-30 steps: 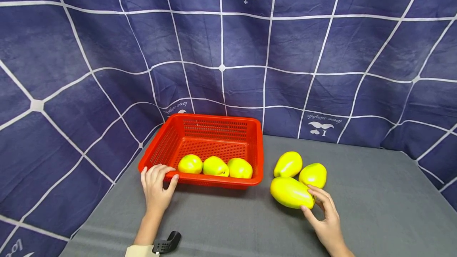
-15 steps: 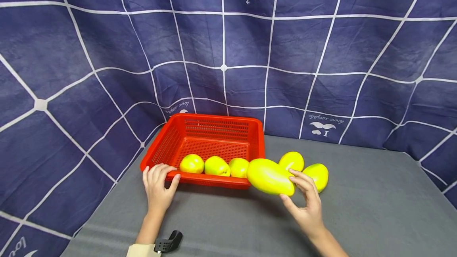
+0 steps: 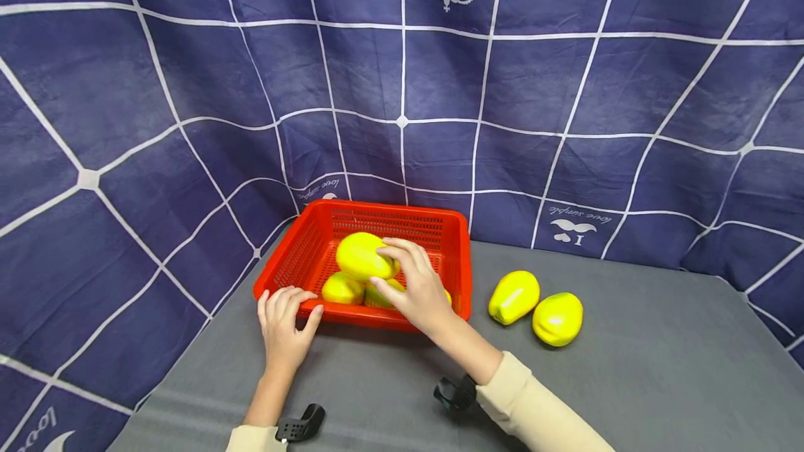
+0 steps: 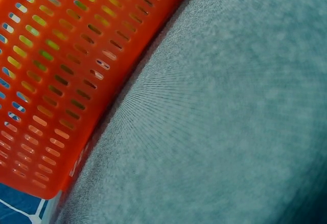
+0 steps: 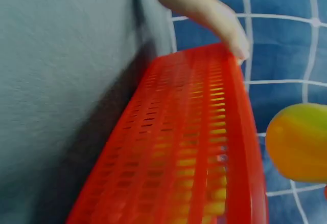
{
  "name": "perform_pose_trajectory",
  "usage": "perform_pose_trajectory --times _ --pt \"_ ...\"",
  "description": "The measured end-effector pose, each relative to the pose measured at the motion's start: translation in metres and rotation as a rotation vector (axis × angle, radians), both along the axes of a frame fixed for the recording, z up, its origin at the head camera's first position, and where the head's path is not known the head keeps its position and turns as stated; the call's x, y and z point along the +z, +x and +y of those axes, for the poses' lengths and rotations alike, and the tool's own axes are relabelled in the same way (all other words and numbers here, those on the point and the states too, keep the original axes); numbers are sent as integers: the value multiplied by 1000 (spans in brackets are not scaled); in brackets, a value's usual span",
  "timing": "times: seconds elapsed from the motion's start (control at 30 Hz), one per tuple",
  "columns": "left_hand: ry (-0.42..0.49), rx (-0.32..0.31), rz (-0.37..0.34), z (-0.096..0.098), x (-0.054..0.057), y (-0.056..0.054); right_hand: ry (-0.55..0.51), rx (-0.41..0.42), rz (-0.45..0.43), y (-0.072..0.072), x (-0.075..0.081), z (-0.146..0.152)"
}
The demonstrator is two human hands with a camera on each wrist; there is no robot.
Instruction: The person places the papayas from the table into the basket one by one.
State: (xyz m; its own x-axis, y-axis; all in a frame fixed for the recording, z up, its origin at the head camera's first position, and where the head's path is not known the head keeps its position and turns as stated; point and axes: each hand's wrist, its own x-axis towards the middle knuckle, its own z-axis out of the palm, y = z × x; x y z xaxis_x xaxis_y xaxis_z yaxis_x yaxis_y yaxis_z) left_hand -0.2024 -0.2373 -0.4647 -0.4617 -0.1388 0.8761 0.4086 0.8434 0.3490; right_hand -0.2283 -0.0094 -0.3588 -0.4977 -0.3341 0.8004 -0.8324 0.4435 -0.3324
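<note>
My right hand point(image 3: 419, 291) pinches a yellow, oblong, mango-like fruit point(image 3: 359, 257) between fingers and thumb, above the inside of a red plastic basket point(image 3: 456, 257). The right wrist view shows this fruit point(image 5: 296, 142) beyond the basket rim, apart from it. My left hand point(image 3: 285, 330) grips the basket's front left corner, fingers over the rim and thumb on the outer side. Inside along the front wall lie similar fruits: one at the left point(image 3: 342, 290), one beside it point(image 3: 382, 295), and a third mostly hidden behind my right hand.
Two more yellow fruits lie on the grey cloth to the basket's right, one point(image 3: 514, 297) slightly behind the other point(image 3: 557, 319). A blue curtain point(image 3: 534, 82) with white lines hangs behind and at the left. Each wrist carries a black camera mount.
My right hand has lifted the oblong fruit off the cloth and carried it left, from the pile to above the basket. My left hand stays on the rim.
</note>
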Motion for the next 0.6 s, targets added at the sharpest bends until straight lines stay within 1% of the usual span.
perform_pose_trajectory --times 0.13,0.23,0.3,0.37,0.47,0.6 --pt "-6 5 -4 0 1 -1 103 -27 -61 -15 10 -37" --pt "-10 3 2 1 1 -3 191 -51 -77 -21 13 -61" --pt "-10 2 13 2 2 -5 255 -72 -78 -24 12 -73" --pt "-7 -1 25 3 2 -7 324 -96 -79 -27 9 -84" --pt "-9 0 26 4 3 -8 428 -120 -105 -29 1 -95" --pt "-6 20 21 3 0 -2 577 -83 -208 -27 -13 -104"
